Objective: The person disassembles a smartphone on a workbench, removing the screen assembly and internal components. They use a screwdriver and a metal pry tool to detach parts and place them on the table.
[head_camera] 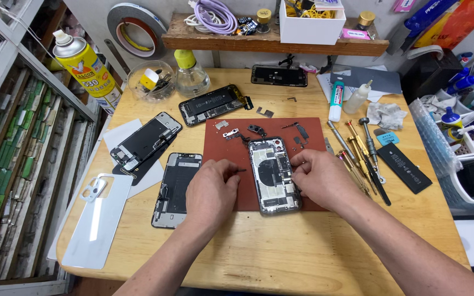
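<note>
1. Left hand [210,193] just left of the opened phone [273,174], fingers curled narrow, pinching a small dark part [241,170].
2. Right hand [319,176] touching the phone's right edge, fingertips bent close, gripping nothing visible.
3. Phone between both hands on the red mat [308,151], long axis running near-to-far across the tabletop [281,252].

Bright, even overhead light falls on the wooden tabletop [281,246], leaving only soft, short shadows under the hands. Focus is sharp at the centre. Wide-angle distortion bends the shelving [12,164] at the left edge.
</note>
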